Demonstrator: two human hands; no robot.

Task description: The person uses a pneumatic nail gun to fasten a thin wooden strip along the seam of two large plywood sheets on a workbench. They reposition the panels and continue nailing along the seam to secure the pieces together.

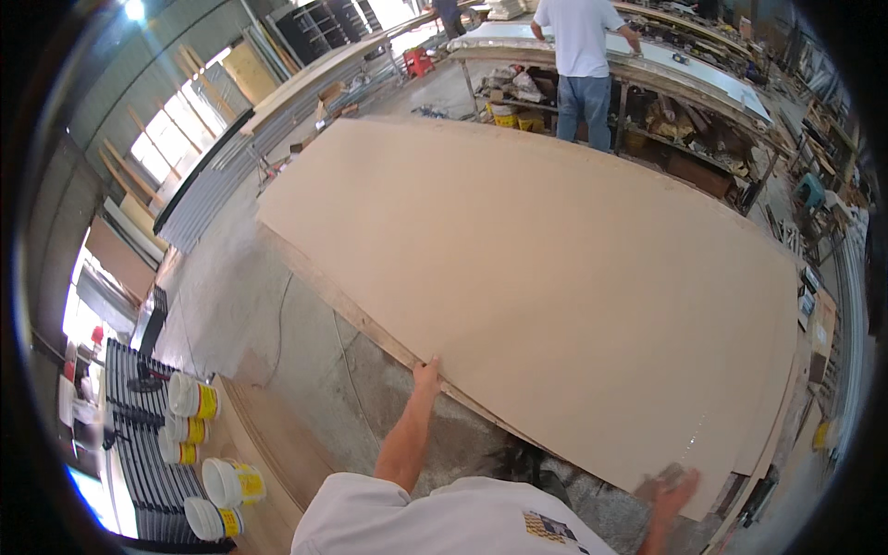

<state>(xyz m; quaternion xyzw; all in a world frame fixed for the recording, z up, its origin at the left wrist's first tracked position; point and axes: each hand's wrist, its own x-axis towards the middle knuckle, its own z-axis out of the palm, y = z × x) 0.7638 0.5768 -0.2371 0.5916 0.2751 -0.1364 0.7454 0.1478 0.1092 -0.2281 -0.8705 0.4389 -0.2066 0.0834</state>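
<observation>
A large tan sheet of board [546, 250] lies flat in front of me, its long near edge running from the upper left to the lower right. At that near edge my left hand [427, 373] grips the board, thumb on top and the other fingers hidden below. Close to the board's near right corner is my right hand [677, 495], smeared by motion. A greyish blur [661, 478] shows beside its fingers; I cannot tell what it is. A short row of small white spots [694, 437] marks the board's surface just beyond that hand.
White buckets with yellow labels [222, 483] stand at the lower left, beside brown sheets [268, 444] and dark slatted metal pieces [129, 388]. A co-worker in a white shirt [583, 42] stands at a long cluttered workbench [647, 69] beyond the board. Thin cables [279, 324] cross the floor.
</observation>
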